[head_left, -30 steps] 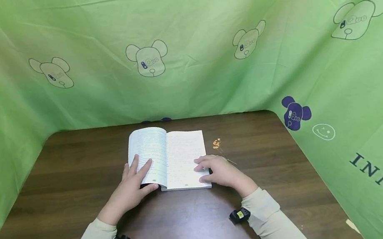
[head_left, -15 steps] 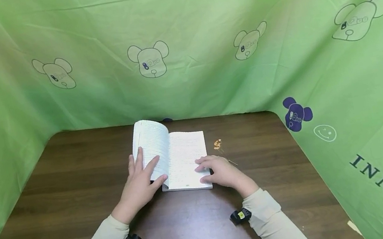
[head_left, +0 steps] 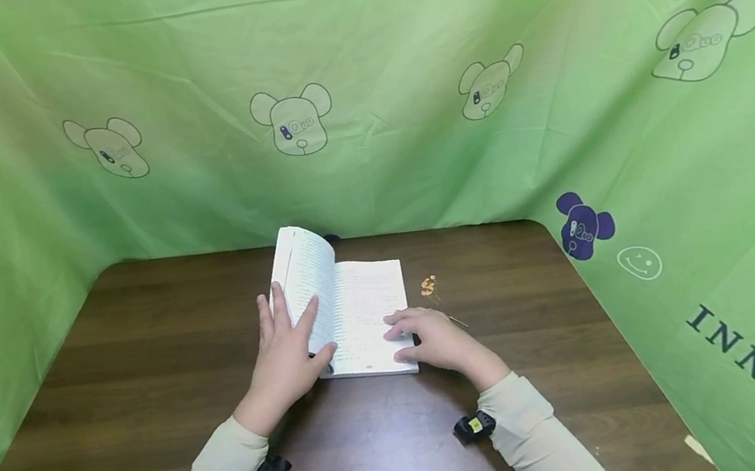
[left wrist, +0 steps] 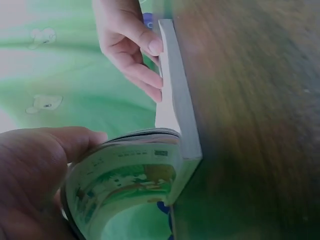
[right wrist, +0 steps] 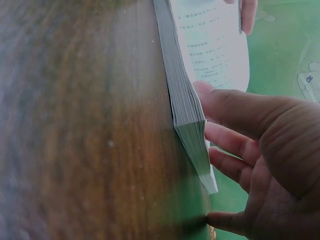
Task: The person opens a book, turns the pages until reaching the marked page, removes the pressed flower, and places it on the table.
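Note:
A thick paperback book [head_left: 367, 295] lies spread on the table, its right part flat. The left-hand pages [head_left: 310, 267] stand up and curve, with the printed cover [left wrist: 145, 175] underneath in the left wrist view. My left hand [head_left: 283, 359] rests on these raised pages with fingers spread and fairly straight, the thumb near the lower inner edge. My right hand [head_left: 440, 337] rests at the right page's outer edge. In the right wrist view its thumb [right wrist: 235, 107] and bent fingers touch the page face, while the little finger reaches down past the book to the table.
A small orange dried-flower sprig [head_left: 428, 285] lies right of the book, its stem partly behind the right hand. The brown wooden table [head_left: 140, 342] is bordered by a green cloth [head_left: 403, 164] with bear-head prints. Each sleeve cuff carries a black wrist camera [head_left: 474, 426].
The left hand has moved right and slightly away from me. The left-hand pages have risen from nearly flat to more upright. The right hand has stayed in place.

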Tool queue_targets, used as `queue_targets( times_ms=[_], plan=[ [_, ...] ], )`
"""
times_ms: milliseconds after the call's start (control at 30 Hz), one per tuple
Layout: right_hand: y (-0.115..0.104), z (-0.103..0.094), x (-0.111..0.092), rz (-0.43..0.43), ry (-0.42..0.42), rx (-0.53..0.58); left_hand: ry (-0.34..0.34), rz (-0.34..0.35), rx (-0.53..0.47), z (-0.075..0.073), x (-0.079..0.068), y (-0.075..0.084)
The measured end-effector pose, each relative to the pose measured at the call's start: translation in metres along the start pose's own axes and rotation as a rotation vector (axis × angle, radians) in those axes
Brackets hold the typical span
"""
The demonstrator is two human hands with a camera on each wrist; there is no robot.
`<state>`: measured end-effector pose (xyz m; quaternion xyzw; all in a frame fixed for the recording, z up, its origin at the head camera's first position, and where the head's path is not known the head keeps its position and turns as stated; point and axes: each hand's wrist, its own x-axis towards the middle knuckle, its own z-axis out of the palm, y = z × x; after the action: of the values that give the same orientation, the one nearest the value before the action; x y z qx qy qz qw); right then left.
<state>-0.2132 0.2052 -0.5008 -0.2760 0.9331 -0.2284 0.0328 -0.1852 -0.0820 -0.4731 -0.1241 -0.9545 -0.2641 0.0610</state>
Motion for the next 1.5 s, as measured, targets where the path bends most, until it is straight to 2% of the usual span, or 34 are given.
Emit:
queue_targets(
  times_ms=[200, 567, 767, 867, 1133, 1367, 1500],
  plan=[
    [0.000, -0.002, 0.001, -0.005, 0.003, -0.006, -0.036, -0.036, -0.011, -0.002, 0.004, 0.007],
    [-0.006, -0.007, 0.000, -0.022, 0.009, 0.005, -0.029, -0.076, -0.051, -0.007, 0.005, 0.020],
    [-0.009, -0.011, 0.001, 0.002, 0.055, 0.079, -0.038, -0.076, -0.015, -0.008, 0.008, 0.025],
    [-0.010, -0.012, 0.002, 0.015, 0.081, 0.121, -0.018, -0.064, 0.001, -0.009, 0.008, 0.028],
    [-0.018, -0.020, 0.005, 0.050, 0.172, 0.189, 0.092, 0.005, 0.027, -0.013, 0.010, 0.036],
    [-0.025, -0.026, 0.007, 0.075, 0.227, 0.231, 0.144, 0.040, 0.039, -0.012, 0.012, 0.039],
    [-0.027, -0.026, 0.007, 0.090, 0.240, 0.303, 0.162, 0.064, 0.028, -0.010, 0.014, 0.038]
  ],
)
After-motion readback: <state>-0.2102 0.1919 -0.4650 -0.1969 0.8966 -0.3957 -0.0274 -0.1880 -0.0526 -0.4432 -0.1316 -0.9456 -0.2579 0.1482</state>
